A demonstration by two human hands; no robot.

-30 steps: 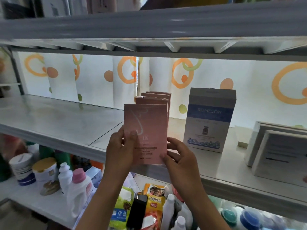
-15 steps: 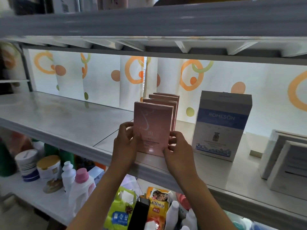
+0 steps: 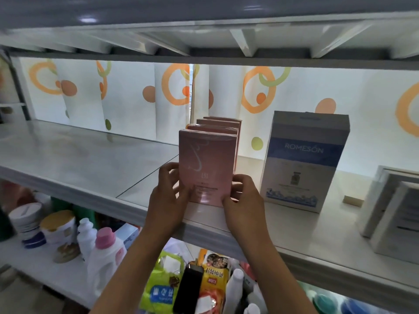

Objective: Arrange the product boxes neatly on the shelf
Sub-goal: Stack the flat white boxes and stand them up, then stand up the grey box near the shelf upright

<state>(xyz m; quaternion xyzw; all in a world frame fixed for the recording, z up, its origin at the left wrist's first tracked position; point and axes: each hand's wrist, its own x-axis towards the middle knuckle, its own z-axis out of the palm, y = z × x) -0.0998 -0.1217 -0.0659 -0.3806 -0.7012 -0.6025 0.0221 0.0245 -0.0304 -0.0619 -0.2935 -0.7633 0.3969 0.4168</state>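
A pink product box stands upright near the front edge of the white shelf, at the head of a row of three like pink boxes behind it. My left hand grips its lower left side with curled fingers. My right hand grips its lower right side, thumb on the front face. The box's base rests on the shelf.
A tall blue-and-white ROMESON box stands to the right. White boxes sit at the far right, a small tan block before them. The shelf's left half is bare. Bottles, tubs and packets crowd the lower shelf.
Both hands carried the pink box up and forward from below the shelf edge and set it upright in front of the pink row. The camera moved closer.
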